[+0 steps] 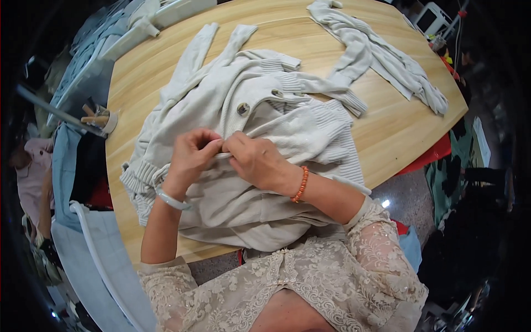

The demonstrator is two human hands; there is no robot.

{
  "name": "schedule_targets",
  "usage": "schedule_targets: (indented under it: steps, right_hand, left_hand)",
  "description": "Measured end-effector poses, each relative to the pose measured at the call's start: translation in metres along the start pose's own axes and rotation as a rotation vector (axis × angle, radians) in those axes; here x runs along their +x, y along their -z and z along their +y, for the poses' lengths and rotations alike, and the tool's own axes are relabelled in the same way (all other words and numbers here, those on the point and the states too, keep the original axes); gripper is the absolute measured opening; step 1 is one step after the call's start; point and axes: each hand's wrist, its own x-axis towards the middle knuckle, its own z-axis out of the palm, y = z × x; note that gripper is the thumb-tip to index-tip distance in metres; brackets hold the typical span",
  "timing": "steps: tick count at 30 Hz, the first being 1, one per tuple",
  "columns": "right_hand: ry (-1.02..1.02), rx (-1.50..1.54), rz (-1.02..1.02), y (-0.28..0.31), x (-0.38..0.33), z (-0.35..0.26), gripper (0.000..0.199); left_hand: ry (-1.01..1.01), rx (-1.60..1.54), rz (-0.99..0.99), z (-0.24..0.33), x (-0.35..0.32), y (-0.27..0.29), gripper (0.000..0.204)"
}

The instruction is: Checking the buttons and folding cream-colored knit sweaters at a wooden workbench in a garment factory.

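A cream knitted cardigan (243, 138) lies spread and rumpled across the near half of a round wooden bench (387, 133), its ribbed hem and cuffs bunched at the left and right and its sleeves reaching up toward the far side. Both hands meet over the middle of the garment. The left hand (191, 155), with a pale bangle (172, 200) at the wrist, has its fingers (206, 138) curled closed and pinching a fold of the cardigan's front edge. The right hand (254, 160), with an orange bead bracelet (300, 184) at the wrist, has its fingers (232, 143) closed on the same edge, and the fingertips of the two hands touch each other there. Just above the hands, two brown buttons (243, 108) sit on the cardigan's front band, one to the left and one further right. A second cream knitted garment (376, 52) lies stretched out on the far right part of the bench, well apart from the hands. At the bench's left rim stands a small roll of tape (105, 119) with something brown set in it. Pale blue cloth (105, 260) hangs beside the bench on the left, and more light fabric (138, 22) is piled at the far left edge. The person wears a cream lace top (332, 276) with sleeves to the elbow.
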Motion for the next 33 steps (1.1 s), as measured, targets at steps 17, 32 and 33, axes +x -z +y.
schedule_targets:
  steps: [17,32,33]
  right_hand:
    - [0.001,0.114,-0.138,0.004,-0.001,0.019,0.028]
    - [-0.034,0.042,-0.222,0.041,-0.008,0.020,0.016]
    - [-0.078,-0.084,-0.238,0.050,-0.010,0.021,0.017]
  left_hand:
    - [-0.225,0.391,-0.022,0.003,-0.029,0.002,0.020]
    - [-0.129,0.471,0.047,0.004,-0.034,0.013,0.017]
    - [-0.105,0.548,0.128,0.003,-0.034,0.017,0.020]
